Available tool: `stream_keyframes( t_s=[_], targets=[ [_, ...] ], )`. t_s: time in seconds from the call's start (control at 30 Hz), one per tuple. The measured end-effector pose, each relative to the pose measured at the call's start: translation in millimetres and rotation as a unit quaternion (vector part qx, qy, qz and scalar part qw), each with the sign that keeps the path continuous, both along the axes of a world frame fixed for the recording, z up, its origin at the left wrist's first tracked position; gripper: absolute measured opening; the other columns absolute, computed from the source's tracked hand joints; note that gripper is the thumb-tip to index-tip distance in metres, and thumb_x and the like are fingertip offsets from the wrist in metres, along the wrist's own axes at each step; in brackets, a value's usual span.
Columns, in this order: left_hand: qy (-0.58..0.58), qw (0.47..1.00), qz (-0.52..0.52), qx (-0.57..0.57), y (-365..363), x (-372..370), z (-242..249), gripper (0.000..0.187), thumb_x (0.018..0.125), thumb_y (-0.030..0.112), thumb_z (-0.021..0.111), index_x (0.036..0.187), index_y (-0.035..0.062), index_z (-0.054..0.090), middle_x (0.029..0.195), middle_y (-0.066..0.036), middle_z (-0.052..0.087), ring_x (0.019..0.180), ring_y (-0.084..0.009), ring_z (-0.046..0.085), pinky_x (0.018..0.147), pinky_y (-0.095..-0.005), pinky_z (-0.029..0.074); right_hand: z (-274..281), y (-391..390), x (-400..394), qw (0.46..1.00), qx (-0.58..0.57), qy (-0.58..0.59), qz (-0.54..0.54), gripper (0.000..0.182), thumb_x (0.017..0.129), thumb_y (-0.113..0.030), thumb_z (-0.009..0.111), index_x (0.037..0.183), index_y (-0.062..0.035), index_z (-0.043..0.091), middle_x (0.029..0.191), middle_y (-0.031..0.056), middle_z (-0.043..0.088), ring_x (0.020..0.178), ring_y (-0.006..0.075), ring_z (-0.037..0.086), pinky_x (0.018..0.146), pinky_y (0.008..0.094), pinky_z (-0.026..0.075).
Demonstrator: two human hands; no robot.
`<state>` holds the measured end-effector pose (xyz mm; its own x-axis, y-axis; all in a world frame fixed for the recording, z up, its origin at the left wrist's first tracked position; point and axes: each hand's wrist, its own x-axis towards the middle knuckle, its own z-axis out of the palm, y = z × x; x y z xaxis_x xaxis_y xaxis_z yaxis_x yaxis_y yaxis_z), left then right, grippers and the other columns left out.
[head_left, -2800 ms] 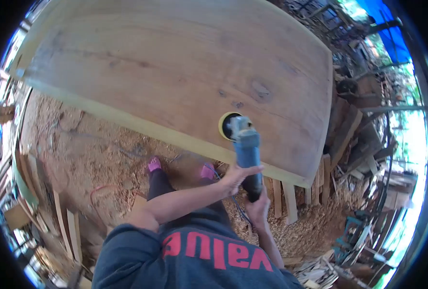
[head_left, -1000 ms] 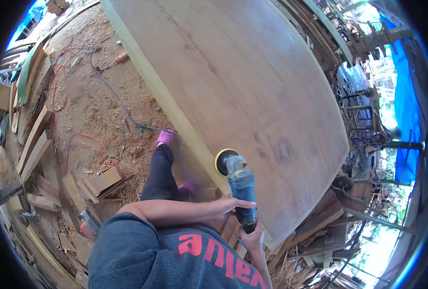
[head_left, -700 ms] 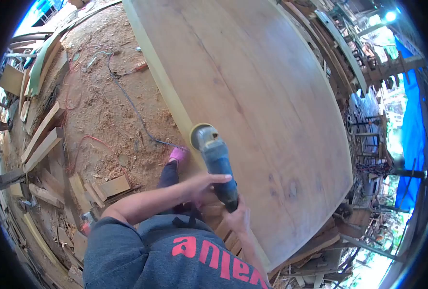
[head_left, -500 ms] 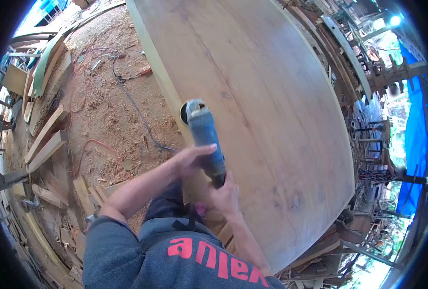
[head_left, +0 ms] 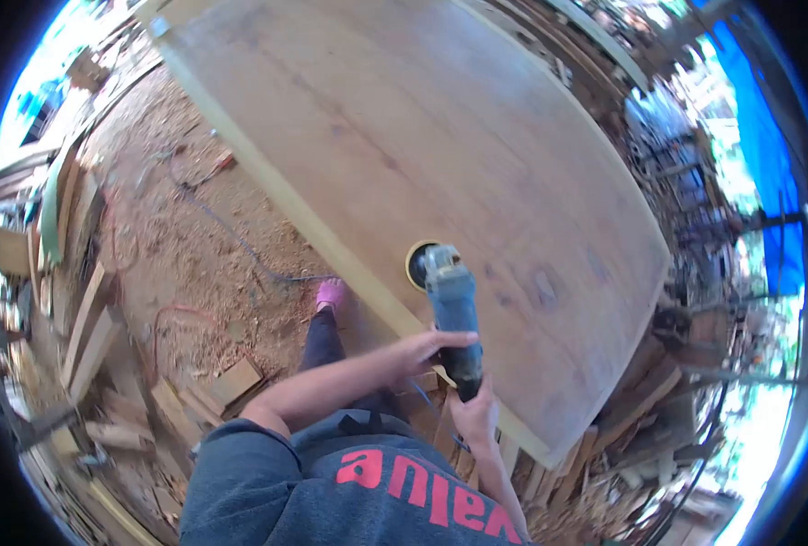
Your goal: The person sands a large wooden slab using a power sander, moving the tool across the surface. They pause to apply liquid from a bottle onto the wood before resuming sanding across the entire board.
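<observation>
A blue angle grinder (head_left: pixel 454 305) with a round, yellow-rimmed disc (head_left: pixel 417 264) is held in both hands. Its disc lies over the face of a large, smooth wooden slab (head_left: pixel 377 173), a little in from the slab's left edge. My left hand (head_left: pixel 436 349) grips the middle of the grinder's body, thumb across the top. Around the dark rear end of the tool, my right hand (head_left: pixel 474 411) is closed. The underside of the disc is hidden.
Sawdust covers the ground (head_left: pixel 213 227) left of the slab, where a cable (head_left: pixel 240 241) runs. Wood offcuts (head_left: pixel 95 350) are piled at the left, with more boards under the slab's near end. My foot in a pink shoe (head_left: pixel 330 293) stands beside the slab. A blue tarp (head_left: pixel 768 155) hangs at right.
The grinder has moved from the slab's left edge inward over its face and toward its near end, both hands still on it. My view has turned, and a pink-shod foot now shows.
</observation>
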<state>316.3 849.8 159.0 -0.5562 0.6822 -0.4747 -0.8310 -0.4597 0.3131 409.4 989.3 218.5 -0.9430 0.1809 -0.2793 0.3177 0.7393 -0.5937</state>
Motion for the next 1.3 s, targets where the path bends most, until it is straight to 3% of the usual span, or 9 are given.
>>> stream_keyframes(
  t_s=[0.27,0.4,0.6,0.73,0.87,0.93,0.97,1.2,1.3],
  targets=[
    [-0.072,0.985,-0.151,0.036,123.9,79.4,-6.4,0.058,0.068,0.028,0.085,0.113,0.0076,0.054,0.106,-0.006,0.063,0.102,-0.0186,0.059,0.091,-0.0366,0.045,15.1,94.4,103.5,0.993,-0.002,-0.025,-0.115,0.035,0.068,-0.011,0.068,0.100,0.0005,0.056,0.082,0.0202,0.065,0.078,0.0327,0.067,0.070,0.0409,0.050],
    [-0.059,0.985,-0.161,0.012,103.7,57.6,-3.8,0.065,0.066,0.031,0.085,0.117,0.0085,0.051,0.107,-0.005,0.062,0.102,-0.0188,0.059,0.091,-0.0353,0.044,16.1,80.6,77.9,0.994,-0.002,-0.049,-0.102,0.037,0.068,-0.012,0.069,0.101,-0.0002,0.056,0.082,0.0193,0.065,0.078,0.0330,0.066,0.070,0.0410,0.050],
    [-0.013,0.998,-0.035,-0.055,-7.8,-45.2,6.3,0.042,0.078,0.025,0.077,0.111,0.0086,0.057,0.103,-0.006,0.065,0.099,-0.0181,0.062,0.089,-0.0365,0.048,12.4,-2.9,-47.6,0.995,-0.022,-0.089,-0.033,0.043,0.072,-0.019,0.071,0.106,0.0002,0.055,0.091,0.0219,0.065,0.088,0.0357,0.066,0.075,0.0428,0.050],
    [0.004,0.997,0.056,-0.055,-91.2,-126.3,4.9,0.041,0.079,0.023,0.073,0.112,0.0057,0.057,0.102,-0.008,0.064,0.097,-0.0210,0.062,0.091,-0.0387,0.048,-21.2,-63.4,-133.5,0.979,-0.168,-0.093,0.061,0.055,0.074,-0.027,0.071,0.117,-0.0002,0.050,0.098,0.0261,0.064,0.096,0.0390,0.063,0.081,0.0430,0.050],
    [0.044,0.987,0.142,-0.067,-155.5,-197.4,2.8,0.041,0.080,0.027,0.072,0.108,0.0022,0.056,0.099,-0.011,0.064,0.095,-0.0218,0.063,0.089,-0.0372,0.049,-26.9,-134.6,-219.7,0.973,-0.190,0.000,0.131,0.052,0.077,-0.025,0.069,0.117,-0.0003,0.047,0.093,0.0272,0.064,0.092,0.0437,0.063,0.078,0.0459,0.050],
    [0.047,0.988,0.141,-0.045,-172.6,-224.3,-0.2,0.040,0.081,0.028,0.071,0.107,0.0019,0.055,0.097,-0.011,0.063,0.094,-0.0219,0.063,0.089,-0.0373,0.049,-19.1,-160.8,-245.0,0.975,-0.193,-0.021,0.106,0.051,0.077,-0.024,0.070,0.116,0.0003,0.049,0.091,0.0244,0.065,0.089,0.0382,0.065,0.076,0.0422,0.050],
    [0.060,0.988,0.142,-0.022,-178.4,-232.4,-1.3,0.040,0.081,0.029,0.070,0.106,0.0016,0.054,0.096,-0.011,0.063,0.093,-0.0220,0.063,0.088,-0.0373,0.050,-16.8,-168.0,-252.8,0.977,-0.194,-0.033,0.083,0.049,0.077,-0.023,0.070,0.114,0.0009,0.051,0.090,0.0215,0.066,0.087,0.0327,0.067,0.074,0.0384,0.050],
    [0.064,0.989,0.125,-0.044,-127.8,-200.8,1.6,0.041,0.081,0.032,0.068,0.104,0.0014,0.054,0.094,-0.011,0.063,0.089,-0.0206,0.063,0.084,-0.0355,0.051,-15.8,-133.9,-208.2,0.984,-0.168,0.040,0.047,0.037,0.078,-0.021,0.069,0.102,0.0000,0.051,0.082,0.0195,0.065,0.075,0.0325,0.067,0.068,0.0401,0.050],
    [0.051,0.993,0.091,-0.059,-72.0,-148.6,5.0,0.038,0.080,0.031,0.068,0.102,0.0025,0.057,0.093,-0.009,0.064,0.087,-0.0205,0.063,0.084,-0.0359,0.050,-2.1,-82.3,-153.0,0.982,-0.184,-0.047,-0.008,0.044,0.077,-0.021,0.069,0.109,0.0015,0.049,0.088,0.0251,0.065,0.089,0.0411,0.065,0.075,0.0444,0.049]
  ],
)
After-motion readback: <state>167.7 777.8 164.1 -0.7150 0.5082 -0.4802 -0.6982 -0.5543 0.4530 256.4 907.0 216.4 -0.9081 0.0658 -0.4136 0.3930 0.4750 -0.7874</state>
